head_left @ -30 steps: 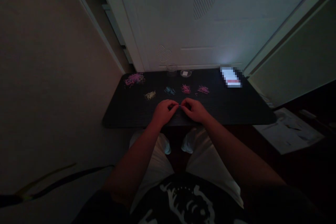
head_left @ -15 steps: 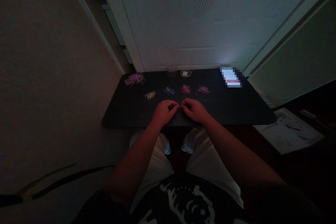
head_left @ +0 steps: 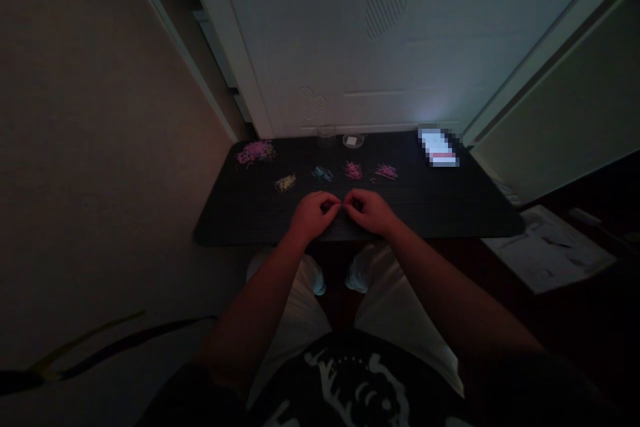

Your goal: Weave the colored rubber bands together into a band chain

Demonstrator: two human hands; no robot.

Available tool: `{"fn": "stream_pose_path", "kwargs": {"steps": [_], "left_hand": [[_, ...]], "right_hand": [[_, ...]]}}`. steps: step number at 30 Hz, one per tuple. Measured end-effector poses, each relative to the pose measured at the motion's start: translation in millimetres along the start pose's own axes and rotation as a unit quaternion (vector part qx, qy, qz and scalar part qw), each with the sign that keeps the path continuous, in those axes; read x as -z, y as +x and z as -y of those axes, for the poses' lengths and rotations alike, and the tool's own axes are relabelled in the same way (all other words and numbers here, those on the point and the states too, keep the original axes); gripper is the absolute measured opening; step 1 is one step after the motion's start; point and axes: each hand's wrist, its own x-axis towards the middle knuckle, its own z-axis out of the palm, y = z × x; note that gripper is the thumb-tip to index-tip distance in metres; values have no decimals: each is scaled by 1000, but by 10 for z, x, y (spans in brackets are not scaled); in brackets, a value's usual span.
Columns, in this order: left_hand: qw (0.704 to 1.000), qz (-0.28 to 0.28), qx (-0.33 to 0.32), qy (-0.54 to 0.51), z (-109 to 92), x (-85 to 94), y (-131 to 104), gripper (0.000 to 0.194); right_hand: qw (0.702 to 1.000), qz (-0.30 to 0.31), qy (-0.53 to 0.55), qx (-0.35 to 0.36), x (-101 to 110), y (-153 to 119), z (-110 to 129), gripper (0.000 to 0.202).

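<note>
Dim room, white door [head_left: 310, 27], seemingly reddish floor [head_left: 565, 340].

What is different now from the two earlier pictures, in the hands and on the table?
No clear movement shows. Earlier, a small piece was visible between the fingertips of the left hand and the right hand; now it is hard to make out, so I cannot tell if it was let go. Both hands, the yellow pile, the blue pile and the lit screen stayed in place.

The 2 bare forearms reach toward 12 o'clock; the bare left hand [head_left: 313, 215] and bare right hand [head_left: 369, 211] nearly meet, fingertips pinched.
</note>
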Motion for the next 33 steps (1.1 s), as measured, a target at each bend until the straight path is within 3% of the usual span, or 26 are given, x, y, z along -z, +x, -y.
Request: {"fn": "stream_pose_path", "kwargs": {"steps": [33], "left_hand": [[1000,10,15,5,-48,31,-13,11]], "right_hand": [[1000,-13,-4,-12,18,-10,42,5]]}}
